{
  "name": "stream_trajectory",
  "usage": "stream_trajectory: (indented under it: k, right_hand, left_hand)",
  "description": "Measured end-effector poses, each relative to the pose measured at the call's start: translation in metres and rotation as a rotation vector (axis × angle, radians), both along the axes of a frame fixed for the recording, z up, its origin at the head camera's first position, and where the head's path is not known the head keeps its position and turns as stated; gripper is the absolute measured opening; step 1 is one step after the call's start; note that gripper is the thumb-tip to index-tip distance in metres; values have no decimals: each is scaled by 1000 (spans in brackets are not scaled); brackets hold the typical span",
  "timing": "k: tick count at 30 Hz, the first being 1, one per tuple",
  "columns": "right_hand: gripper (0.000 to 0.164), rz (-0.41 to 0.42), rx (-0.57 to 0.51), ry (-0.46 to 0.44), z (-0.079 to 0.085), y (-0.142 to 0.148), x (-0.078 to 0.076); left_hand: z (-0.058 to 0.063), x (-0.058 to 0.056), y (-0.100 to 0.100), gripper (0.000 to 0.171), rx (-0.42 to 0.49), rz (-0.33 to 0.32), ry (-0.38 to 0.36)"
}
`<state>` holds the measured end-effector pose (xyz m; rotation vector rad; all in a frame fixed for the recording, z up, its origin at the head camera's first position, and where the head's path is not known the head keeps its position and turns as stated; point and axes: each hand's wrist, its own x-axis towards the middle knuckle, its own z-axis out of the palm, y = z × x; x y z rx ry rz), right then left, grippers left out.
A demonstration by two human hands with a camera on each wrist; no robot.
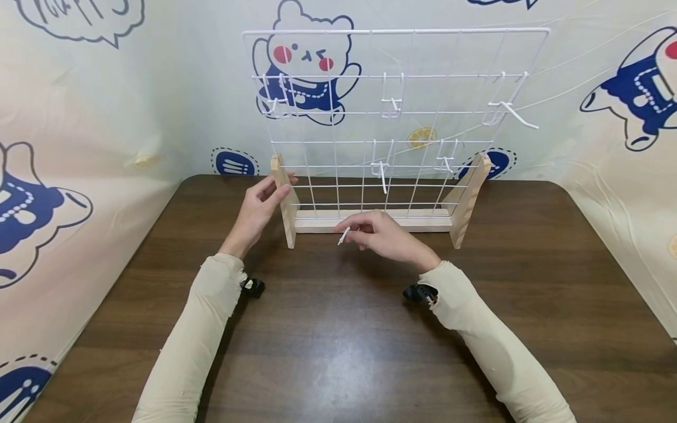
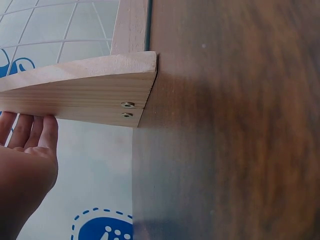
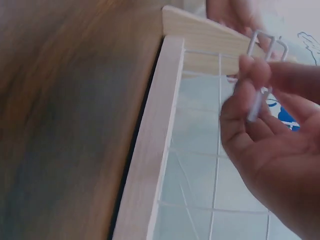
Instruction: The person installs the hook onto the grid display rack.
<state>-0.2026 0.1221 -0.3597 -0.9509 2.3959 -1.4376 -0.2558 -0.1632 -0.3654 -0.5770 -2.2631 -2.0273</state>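
A white wire grid rack (image 1: pixel 396 31) stands upright on a wooden base. My left hand (image 1: pixel 256 211) grips the upper part of its left wooden upright (image 1: pixel 289 220), thumb in front and fingers reaching around the edge. In the left wrist view, fingertips touch the outer face of that upright (image 2: pixel 85 95), which has two screws low down. My right hand (image 1: pixel 388 238) pinches a small white wire hook (image 1: pixel 344 236) between thumb and fingers, in front of the base bar. Seen from the right wrist, the hook's looped back (image 3: pixel 270 37) sticks out above the fingertips; curled fingers hide its middle.
Several white hooks hang on the grid, among them a long one (image 1: pixel 520 116) at upper right and one (image 1: pixel 383 173) at lower middle. The right wooden upright (image 1: pixel 468 202) stands beyond my right hand. A brown table (image 1: pixel 338 329) carries the rack; a patterned cloth (image 1: pixel 180 88) hangs behind.
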Motion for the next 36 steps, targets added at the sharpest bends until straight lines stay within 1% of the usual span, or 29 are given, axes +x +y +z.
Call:
stream_trajectory:
  k: [2, 4, 8, 13, 15, 17, 20, 22, 23, 26, 30, 33, 36]
  right_hand:
    - [26, -30, -6, 33, 0, 0, 1]
    - [25, -53, -4, 38, 2, -1, 3]
    - [26, -104, 7, -10, 2, -5, 6]
    - [19, -165, 58, -55, 1, -8, 6]
    - [19, -183, 69, -65, 0, -7, 5]
    - [26, -203, 84, -54, -1, -7, 3]
    - [43, -229, 108, -31, -1, -5, 2]
    - [49, -244, 116, -24, -1, -5, 1]
    - [49, -251, 119, -17, -1, -4, 1]
    - [39, -277, 86, -12, -1, -4, 1]
    - [28, -318, -10, 18, 0, -4, 2]
    - [17, -354, -55, 69, 0, -5, 2]
    - [8, -395, -49, 148, 0, -5, 2]
  left_hand:
    - [0, 0, 0, 37, 0, 1, 0]
    - [1, 0, 0, 37, 1, 1, 1]
    - [2, 0, 0, 37, 1, 1, 3]
    - [2, 1, 0, 37, 0, 3, -2]
    - [3, 1, 0, 39, -1, 4, -2]
    - [3, 1, 1, 41, -3, 4, -2]
    - [3, 1, 1, 42, -3, 4, 0]
    - [3, 1, 1, 42, -1, 5, 0]
    - [3, 1, 1, 42, 2, 4, 0]
    - [4, 2, 1, 40, 7, 2, 0]
    - [4, 2, 1, 37, 5, 1, 1]
    - [4, 3, 1, 37, -2, 1, 1]
    - [4, 3, 1, 37, 0, -1, 0]
